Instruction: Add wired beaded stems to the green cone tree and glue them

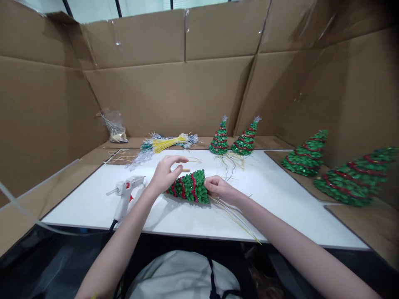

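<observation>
Item under the hands: a small green beaded Christmas tree [189,187] with red garland bands, lying on its side at centre frame on the white board [280,207], tip pointing left, base to the right.

Handling judgement: it looks light and fairly stiff as a cone, but the surface is made of many small glossy pieces that could likely be knocked loose or crushed. Thin yellow wire strands [237,218] trail from the base toward the lower right; these are soft and will bend or snag. The soundest hold appears to be around the wide base, not the narrow tip.

Right hand [220,189]: closed around the base end of the tree, fingers wrapped at the point where the strands emerge. It is grasping the tree.

Left hand [165,173]: half open over the tip end, fingers extended rightward, palm low against the tree's upper side. Whether it pinches a fine strand cannot be told at this resolution.

Surroundings: a white hot-glue gun [126,192] lies just left of the left hand. Bundles of yellow and silver strands [163,144] lie at the upper left of the board. Two finished trees [232,141] stand at upper centre; two larger ones [330,170] lean at right.
</observation>
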Action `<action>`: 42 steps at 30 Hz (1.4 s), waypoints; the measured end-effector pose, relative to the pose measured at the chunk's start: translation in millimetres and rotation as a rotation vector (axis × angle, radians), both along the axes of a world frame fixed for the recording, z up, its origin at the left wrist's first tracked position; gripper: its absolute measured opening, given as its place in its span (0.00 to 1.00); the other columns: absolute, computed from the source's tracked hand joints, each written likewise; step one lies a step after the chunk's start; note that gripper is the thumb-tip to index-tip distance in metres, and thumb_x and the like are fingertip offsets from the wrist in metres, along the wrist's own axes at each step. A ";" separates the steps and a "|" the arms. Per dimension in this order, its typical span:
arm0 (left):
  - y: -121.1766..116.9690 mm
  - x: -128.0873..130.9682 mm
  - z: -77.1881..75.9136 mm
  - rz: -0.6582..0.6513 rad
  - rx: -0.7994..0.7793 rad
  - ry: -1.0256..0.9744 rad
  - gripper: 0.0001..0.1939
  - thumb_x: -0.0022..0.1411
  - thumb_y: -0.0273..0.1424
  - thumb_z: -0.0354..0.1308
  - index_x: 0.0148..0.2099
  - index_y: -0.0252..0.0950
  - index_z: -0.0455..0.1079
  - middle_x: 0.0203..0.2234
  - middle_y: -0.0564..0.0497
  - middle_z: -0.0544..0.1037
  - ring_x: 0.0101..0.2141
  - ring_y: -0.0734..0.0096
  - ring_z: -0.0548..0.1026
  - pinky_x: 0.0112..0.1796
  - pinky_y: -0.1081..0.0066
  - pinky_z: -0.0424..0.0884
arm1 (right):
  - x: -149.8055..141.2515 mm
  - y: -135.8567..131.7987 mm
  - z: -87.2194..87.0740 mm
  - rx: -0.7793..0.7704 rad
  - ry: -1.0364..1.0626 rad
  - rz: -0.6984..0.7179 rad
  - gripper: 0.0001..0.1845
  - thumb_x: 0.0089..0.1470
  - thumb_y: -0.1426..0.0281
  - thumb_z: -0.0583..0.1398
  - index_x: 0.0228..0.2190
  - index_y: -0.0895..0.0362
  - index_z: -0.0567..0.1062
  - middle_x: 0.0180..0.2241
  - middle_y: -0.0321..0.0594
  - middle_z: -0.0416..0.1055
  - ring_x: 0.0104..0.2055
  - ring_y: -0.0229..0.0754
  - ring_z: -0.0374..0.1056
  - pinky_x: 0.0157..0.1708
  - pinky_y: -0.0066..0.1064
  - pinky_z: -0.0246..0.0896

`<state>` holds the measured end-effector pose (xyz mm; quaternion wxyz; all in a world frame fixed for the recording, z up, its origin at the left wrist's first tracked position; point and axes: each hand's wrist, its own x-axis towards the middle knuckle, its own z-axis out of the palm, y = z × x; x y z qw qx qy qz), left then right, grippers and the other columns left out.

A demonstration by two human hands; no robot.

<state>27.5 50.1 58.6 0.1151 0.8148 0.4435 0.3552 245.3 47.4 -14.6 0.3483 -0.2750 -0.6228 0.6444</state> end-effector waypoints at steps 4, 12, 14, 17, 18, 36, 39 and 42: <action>42.0 21.8 -3.9 0.078 -0.078 0.312 0.12 0.60 0.28 0.53 0.43 0.38 0.75 0.41 0.49 0.79 0.46 0.61 0.72 0.47 0.66 0.68 | -0.6 -0.6 1.2 0.001 0.005 -0.011 0.30 0.44 0.47 0.63 0.17 0.57 0.57 0.14 0.24 0.43 0.15 0.27 0.37 0.17 0.26 0.28; 100.0 26.2 -33.0 0.300 -0.216 0.631 0.15 0.65 0.34 0.54 0.52 0.34 0.67 0.48 0.45 0.72 0.45 0.64 0.73 0.45 0.58 0.71 | -0.5 -0.3 2.6 0.007 -0.016 -0.033 0.29 0.42 0.46 0.64 0.18 0.58 0.61 0.14 0.25 0.46 0.15 0.26 0.39 0.16 0.26 0.28; 109.9 20.0 -37.6 0.338 -0.229 0.657 0.15 0.65 0.34 0.54 0.52 0.35 0.67 0.48 0.45 0.71 0.45 0.64 0.73 0.45 0.59 0.72 | -0.3 -0.4 2.8 0.003 -0.011 -0.035 0.29 0.42 0.47 0.64 0.18 0.58 0.61 0.14 0.25 0.46 0.15 0.26 0.39 0.16 0.26 0.28; 121.1 10.3 -41.6 0.374 -0.241 0.672 0.15 0.65 0.34 0.54 0.52 0.35 0.67 0.48 0.45 0.71 0.45 0.64 0.73 0.45 0.58 0.71 | -0.1 -0.5 2.6 -0.005 -0.011 -0.043 0.29 0.43 0.47 0.64 0.18 0.58 0.61 0.14 0.25 0.46 0.15 0.26 0.39 0.16 0.26 0.28; 123.5 7.7 -42.5 0.380 -0.245 0.672 0.15 0.65 0.34 0.54 0.52 0.35 0.67 0.48 0.45 0.71 0.45 0.64 0.73 0.45 0.58 0.71 | 0.0 -0.4 2.3 -0.010 -0.012 -0.043 0.29 0.42 0.47 0.64 0.18 0.58 0.61 0.14 0.25 0.46 0.15 0.26 0.39 0.16 0.26 0.28; 125.3 3.4 -48.5 0.398 -0.292 0.482 0.15 0.65 0.34 0.54 0.52 0.34 0.66 0.48 0.45 0.71 0.45 0.64 0.73 0.45 0.58 0.72 | 1.3 0.2 0.8 0.005 -0.036 -0.034 0.29 0.44 0.47 0.63 0.18 0.58 0.60 0.16 0.26 0.45 0.17 0.26 0.38 0.17 0.26 0.28; 121.6 6.4 -44.3 0.391 -0.262 0.366 0.15 0.65 0.34 0.54 0.52 0.34 0.67 0.48 0.45 0.71 0.46 0.63 0.73 0.45 0.58 0.71 | 1.5 0.7 1.2 0.020 -0.043 -0.035 0.29 0.44 0.47 0.63 0.18 0.58 0.60 0.16 0.26 0.45 0.17 0.26 0.38 0.17 0.26 0.27; 118.1 10.4 -38.6 0.377 -0.233 0.214 0.15 0.64 0.34 0.55 0.51 0.33 0.67 0.48 0.45 0.72 0.46 0.63 0.72 0.46 0.57 0.71 | 1.3 0.4 2.2 0.019 -0.052 -0.039 0.30 0.43 0.46 0.63 0.18 0.58 0.60 0.15 0.26 0.45 0.17 0.26 0.37 0.17 0.25 0.27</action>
